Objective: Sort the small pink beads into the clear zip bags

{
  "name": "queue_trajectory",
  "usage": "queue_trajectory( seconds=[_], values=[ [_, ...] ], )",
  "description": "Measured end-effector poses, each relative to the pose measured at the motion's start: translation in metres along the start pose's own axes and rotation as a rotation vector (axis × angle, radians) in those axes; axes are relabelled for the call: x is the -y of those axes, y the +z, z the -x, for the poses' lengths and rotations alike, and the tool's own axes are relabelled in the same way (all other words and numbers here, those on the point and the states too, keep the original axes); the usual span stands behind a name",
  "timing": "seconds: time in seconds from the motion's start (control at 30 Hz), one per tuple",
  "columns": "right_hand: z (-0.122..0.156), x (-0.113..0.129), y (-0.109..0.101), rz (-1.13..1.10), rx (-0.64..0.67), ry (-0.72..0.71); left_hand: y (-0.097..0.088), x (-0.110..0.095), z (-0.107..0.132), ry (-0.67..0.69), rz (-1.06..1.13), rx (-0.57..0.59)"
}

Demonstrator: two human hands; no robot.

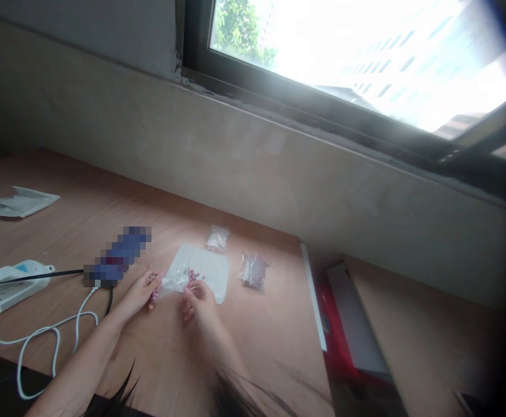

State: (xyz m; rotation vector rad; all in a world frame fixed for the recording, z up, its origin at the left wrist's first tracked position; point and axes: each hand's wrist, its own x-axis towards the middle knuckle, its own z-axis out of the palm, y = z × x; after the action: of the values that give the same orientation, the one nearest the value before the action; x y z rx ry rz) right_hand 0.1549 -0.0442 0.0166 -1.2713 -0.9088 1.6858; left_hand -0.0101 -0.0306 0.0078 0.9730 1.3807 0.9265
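Note:
My left hand is closed at the near left corner of a white sheet on the table. A clear plastic bag reaches from its fingertips over the sheet. Pinkish-purple beads show under those fingers, apparently on a strand. Fingertips pinched together, my right hand is at the sheet's near edge, with a thin pale strand at the fingers. Several small dark red beads lie loose on the sheet just beyond it.
Two small clear bags, one with pale contents and one with darker contents, lie behind and right of the sheet. To the left are a pixelated blue object, a white power strip, cables and a white packet.

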Motion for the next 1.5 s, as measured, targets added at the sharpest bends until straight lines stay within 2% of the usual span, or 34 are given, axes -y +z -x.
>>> queue_trajectory(
  seconds=[0.1, 0.3, 0.6, 0.9, 1.17, 1.37, 1.5],
  values=[
    [-0.01, -0.006, -0.002, -0.005, -0.013, 0.011, -0.002, -0.003, 0.0, 0.013, 0.065, -0.007],
    [-0.027, -0.02, -0.008, -0.058, 0.013, 0.032, -0.007, 0.0, -0.001, -0.007, 0.139, 0.08],
    [-0.027, -0.026, -0.011, -0.07, 0.026, -0.001, -0.008, -0.002, -0.003, -0.011, 0.145, -0.018],
    [-0.024, -0.023, -0.011, -0.045, 0.036, -0.016, -0.007, -0.01, 0.005, 0.019, 0.047, 0.004],
    [-0.026, -0.025, -0.013, -0.092, 0.053, -0.025, 0.0, -0.01, 0.004, 0.003, 0.165, 0.016],
    [-0.027, -0.024, -0.015, -0.12, 0.064, -0.028, 0.007, -0.024, 0.0, -0.006, 0.118, 0.09],
    [-0.028, -0.024, -0.014, -0.117, 0.062, -0.014, 0.009, -0.036, -0.002, 0.045, -0.004, 0.07]
  ],
)
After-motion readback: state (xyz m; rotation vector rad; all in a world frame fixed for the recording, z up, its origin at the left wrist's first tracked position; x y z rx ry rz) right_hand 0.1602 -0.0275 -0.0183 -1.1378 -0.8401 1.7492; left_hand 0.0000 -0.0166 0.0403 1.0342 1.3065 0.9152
